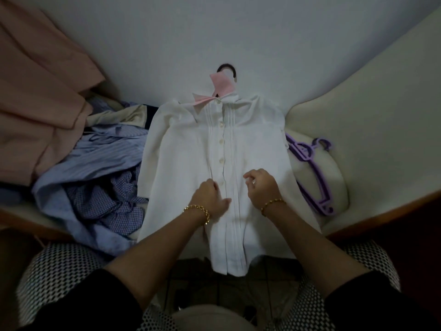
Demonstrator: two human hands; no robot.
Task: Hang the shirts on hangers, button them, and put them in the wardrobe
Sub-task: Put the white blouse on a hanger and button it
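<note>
A white shirt (191, 151) with a pink collar lies flat on the bed, front up, on a hanger whose dark hook (228, 69) sticks out above the collar. Several buttons run down its placket. My left hand (211, 199) rests on the shirt just left of the placket at mid-height, fingers curled against the cloth by a button. My right hand (261, 185) hovers just right of the placket with its fingers curled in; whether it pinches fabric is not clear. Both wrists wear gold bracelets.
A heap of blue striped and checked shirts (95, 168) lies to the left, with a pink garment (40, 87) beyond it. Purple hangers (315, 177) lie on a cream cushion at the right. The shirt's hem hangs over the bed's edge.
</note>
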